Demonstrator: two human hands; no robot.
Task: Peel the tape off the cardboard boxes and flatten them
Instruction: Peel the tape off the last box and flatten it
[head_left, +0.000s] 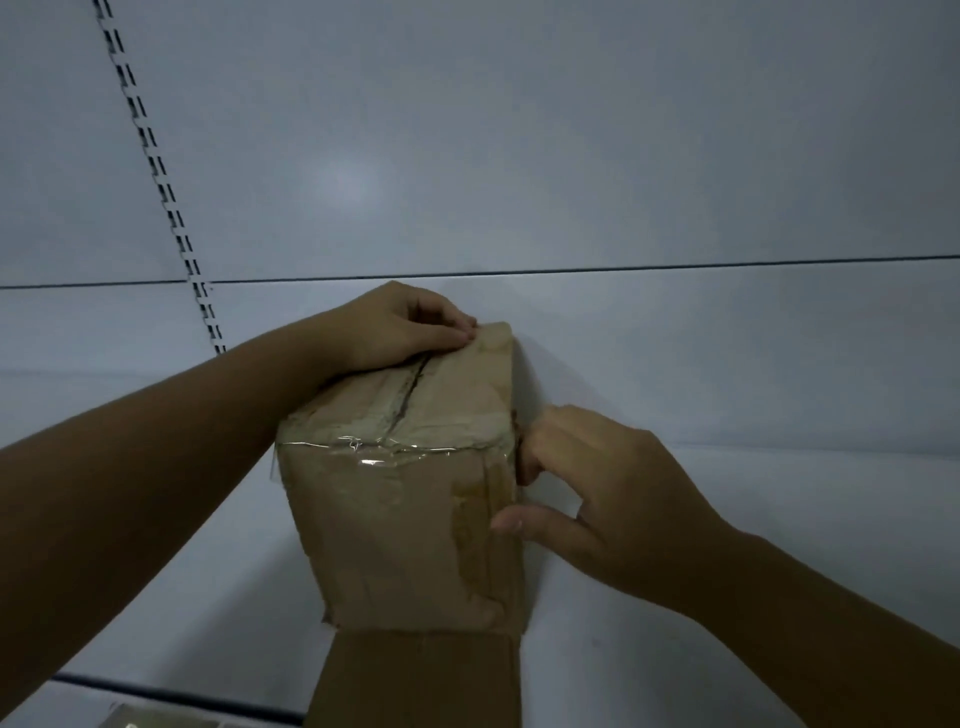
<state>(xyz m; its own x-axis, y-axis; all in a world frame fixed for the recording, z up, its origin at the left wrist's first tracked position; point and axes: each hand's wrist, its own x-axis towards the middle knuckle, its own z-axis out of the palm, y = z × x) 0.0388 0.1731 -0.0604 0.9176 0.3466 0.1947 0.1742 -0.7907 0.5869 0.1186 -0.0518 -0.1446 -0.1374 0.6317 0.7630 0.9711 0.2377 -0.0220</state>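
Observation:
A brown cardboard box (400, 525) stands in the middle, held up in front of a pale wall. Clear tape (384, 449) runs across its upper edge, wrinkled and shiny. The top flaps meet at a dark seam. My left hand (395, 325) rests on the far top corner, fingers pinched at the flap edge. My right hand (597, 493) is at the box's right side, fingers curled against the upper right edge and thumb pressed on the front face. A loose bottom flap (415, 680) hangs open below.
A pale wall (571, 156) with a horizontal seam fills the background. A slotted metal shelf rail (156, 161) runs diagonally at the left. A dark edge and a small metallic object (130, 719) show at the bottom left.

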